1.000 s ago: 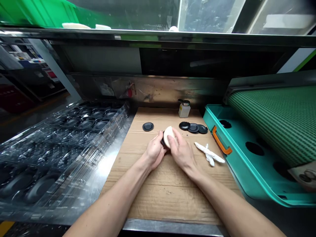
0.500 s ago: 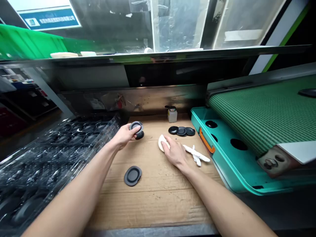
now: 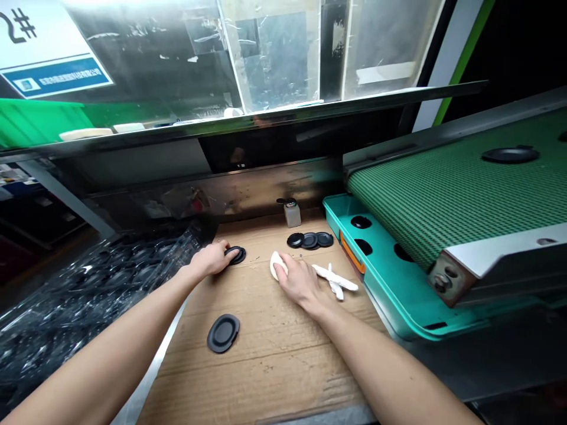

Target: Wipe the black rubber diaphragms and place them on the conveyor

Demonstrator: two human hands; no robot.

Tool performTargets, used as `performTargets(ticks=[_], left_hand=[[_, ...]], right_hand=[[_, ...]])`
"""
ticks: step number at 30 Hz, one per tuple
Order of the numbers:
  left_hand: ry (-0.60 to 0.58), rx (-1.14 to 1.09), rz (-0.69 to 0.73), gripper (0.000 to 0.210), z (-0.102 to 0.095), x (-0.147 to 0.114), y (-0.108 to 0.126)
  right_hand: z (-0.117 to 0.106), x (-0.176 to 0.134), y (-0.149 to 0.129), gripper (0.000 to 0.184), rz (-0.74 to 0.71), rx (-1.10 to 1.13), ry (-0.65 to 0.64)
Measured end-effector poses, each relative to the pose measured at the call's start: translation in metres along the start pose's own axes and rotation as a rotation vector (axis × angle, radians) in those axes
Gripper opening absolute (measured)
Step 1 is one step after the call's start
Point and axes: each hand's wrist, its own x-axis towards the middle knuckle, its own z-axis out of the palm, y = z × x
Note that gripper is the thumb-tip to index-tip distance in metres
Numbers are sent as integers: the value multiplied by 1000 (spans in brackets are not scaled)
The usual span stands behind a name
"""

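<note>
My left hand (image 3: 211,258) is low over the cardboard (image 3: 266,383) at its left side, fingers closed on a black round plastic part. Another black round part (image 3: 241,255) lies under or against it; where one ends and the other begins is partly hidden. My right hand (image 3: 299,278) grips a white rounded pad (image 3: 275,265) just above or on the cardboard. Beside that hand lie white slim pieces (image 3: 339,281), crossed over each other. Nearer to me a single black part (image 3: 223,333) lies flat. Behind the pad, several black parts (image 3: 310,240) overlap in a row.
A small bottle (image 3: 292,213) stands at the back. On the right, a teal bin (image 3: 390,289) with black parts sits under a green conveyor belt (image 3: 443,183), which carries a black part (image 3: 510,154). Clear plastic trays (image 3: 110,295) fill the left.
My left hand has lowered its black part from above the cardboard down to the other black part. The right hand still holds the pad. The view has turned to the right.
</note>
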Motion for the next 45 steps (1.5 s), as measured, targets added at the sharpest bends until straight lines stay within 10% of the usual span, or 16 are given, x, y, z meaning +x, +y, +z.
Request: performTargets(ticks=[6, 17, 22, 29, 33, 39, 45], left_hand=[[5, -10, 74, 92, 4, -4, 12], [-60, 91, 46, 78, -10, 37, 27], [158, 158, 228, 83, -24, 32, 94], [-107, -199, 611, 75, 0, 41, 188], [-121, -396, 555, 67, -5, 35, 172], [-367, -1654, 199, 53, -28, -45, 109], [-520, -2137, -66, 52, -3, -98, 83]], right_hand=[[2, 2, 0, 44, -4, -6, 5], [0, 3, -2, 44, -3, -17, 4], [-2, 5, -3, 41, -16, -23, -29], [-1, 4, -2, 37, -42, -55, -48], [0, 2, -1, 38, -46, -44, -38], [1, 4, 6, 38, 19, 206, 68], [-2, 1, -12, 44, 35, 724, 253]])
